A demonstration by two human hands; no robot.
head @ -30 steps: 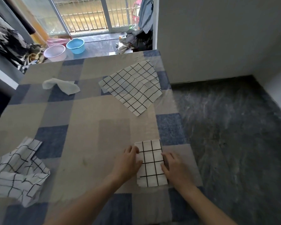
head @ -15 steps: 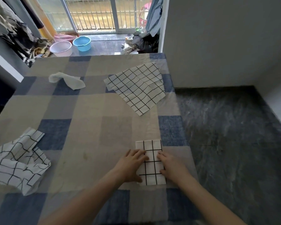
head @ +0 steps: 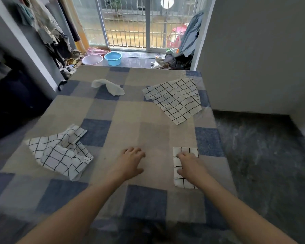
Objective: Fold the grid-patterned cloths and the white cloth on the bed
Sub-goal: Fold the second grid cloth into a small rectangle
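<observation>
A small folded grid cloth (head: pixel 177 180) lies near the bed's right edge, and my right hand (head: pixel 190 164) rests flat on top of it. My left hand (head: pixel 130 162) hovers over the bare bedspread to the left of it, fingers relaxed and holding nothing. A crumpled grid cloth (head: pixel 60 152) sits at the left of the bed. Another grid cloth (head: pixel 174 99) lies spread out at the far right. A crumpled white cloth (head: pixel 109 87) lies at the far middle.
The bed (head: pixel 153 136) has a beige and blue checked cover. Dark floor runs along its right side. Beyond the far end stand a pink basin (head: pixel 92 59) and a blue basin (head: pixel 113 58) by a barred window; clothes hang at left.
My left hand has lifted off the folded cloth and moved left over the bedspread. My right hand stays on the cloth. The view has tilted up and left.
</observation>
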